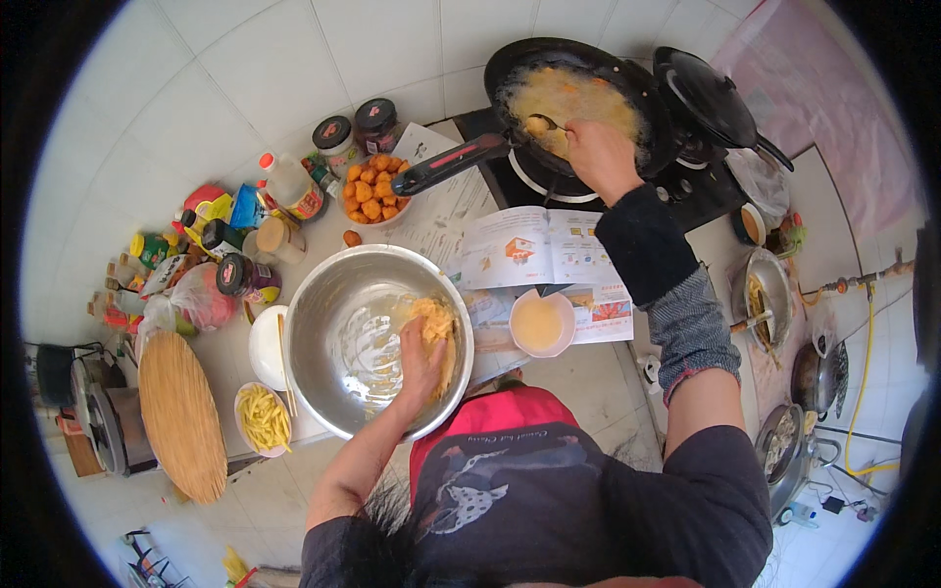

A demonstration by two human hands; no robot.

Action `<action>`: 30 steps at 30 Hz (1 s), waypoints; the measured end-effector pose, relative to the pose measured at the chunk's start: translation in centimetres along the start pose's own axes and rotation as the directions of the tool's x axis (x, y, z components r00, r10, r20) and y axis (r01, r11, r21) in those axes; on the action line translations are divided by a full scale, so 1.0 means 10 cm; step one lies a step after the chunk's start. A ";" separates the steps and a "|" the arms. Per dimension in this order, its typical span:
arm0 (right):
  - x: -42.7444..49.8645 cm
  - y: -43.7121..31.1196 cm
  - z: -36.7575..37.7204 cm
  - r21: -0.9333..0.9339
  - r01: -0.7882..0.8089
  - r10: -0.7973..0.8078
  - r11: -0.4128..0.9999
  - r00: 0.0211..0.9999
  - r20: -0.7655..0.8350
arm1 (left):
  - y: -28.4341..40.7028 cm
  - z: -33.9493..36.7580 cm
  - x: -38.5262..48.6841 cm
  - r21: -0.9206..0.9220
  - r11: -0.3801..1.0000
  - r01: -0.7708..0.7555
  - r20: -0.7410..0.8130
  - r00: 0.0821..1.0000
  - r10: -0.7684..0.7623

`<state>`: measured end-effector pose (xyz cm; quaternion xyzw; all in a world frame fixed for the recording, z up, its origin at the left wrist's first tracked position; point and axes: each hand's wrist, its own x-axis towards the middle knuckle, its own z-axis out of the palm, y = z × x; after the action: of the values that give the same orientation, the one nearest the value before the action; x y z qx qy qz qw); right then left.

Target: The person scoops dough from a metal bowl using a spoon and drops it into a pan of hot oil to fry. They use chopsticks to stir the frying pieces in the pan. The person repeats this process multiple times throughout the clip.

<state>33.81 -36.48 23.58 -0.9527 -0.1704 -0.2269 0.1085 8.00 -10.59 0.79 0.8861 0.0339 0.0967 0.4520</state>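
My left hand (pixel 423 360) is down inside a large steel bowl (pixel 345 353), its fingers in a lump of pale orange batter (pixel 434 320) against the right wall. Over the black wok (pixel 507 62), my right hand (pixel 599 154) grips a metal spoon (pixel 542 117) whose bowl is close to a pale lump (pixel 537 126) at the left of the bubbling oil (pixel 573 95). Several orange pieces float at the oil's far side. A bowl of fried orange balls (pixel 375 187) stands between the wok's handle and the jars, and one loose ball (pixel 352 238) lies on the counter.
A bowl of pale liquid (pixel 542 323) stands on printed sheets (pixel 507 250) beside the steel bowl. The wok's handle (pixel 452 162) juts left over the counter. At left are jars, bottles, a white plate (pixel 268 349), chopsticks (pixel 287 367) and cut yellow strips (pixel 262 417). A lidded pan (pixel 706 95) sits right.
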 end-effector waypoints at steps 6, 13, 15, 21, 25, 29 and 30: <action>0.01 -0.04 0.19 -0.051 0.117 -0.119 0.992 0.992 -0.038 | 0.00 0.08 0.01 -0.044 0.998 -0.043 -0.090 0.995 0.039; -0.05 0.02 0.16 -0.089 0.164 -0.169 0.982 0.985 -0.044 | 0.03 0.09 0.07 -0.061 0.998 -0.022 -0.118 0.993 0.014; -0.06 0.00 0.13 -0.088 0.146 -0.149 0.985 0.989 -0.027 | 0.03 0.09 0.08 -0.090 0.995 -0.039 -0.161 0.987 0.024; -0.35 -0.15 -0.20 0.018 0.099 -0.093 0.995 0.972 -0.218 | 0.04 0.10 0.11 -0.135 0.990 -0.047 -0.197 0.980 0.019; -1.16 -0.15 -0.58 0.596 -0.232 0.276 0.769 0.961 0.018 | 0.01 0.10 0.10 -0.125 0.992 -0.011 -0.180 0.984 -0.011; -2.13 -0.03 -0.46 0.524 -0.708 0.409 0.473 0.703 0.581 | -0.06 0.15 0.09 -0.163 0.983 0.084 -0.192 0.975 -0.115; -2.34 0.01 -0.31 0.412 -0.751 0.412 0.517 0.640 0.649 | -0.08 0.15 0.09 -0.119 0.984 0.131 -0.154 0.977 -0.148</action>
<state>13.00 -43.95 15.33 -0.8733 0.0834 0.1395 0.4593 9.20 -11.16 -0.54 0.8450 0.1276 0.1382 0.5007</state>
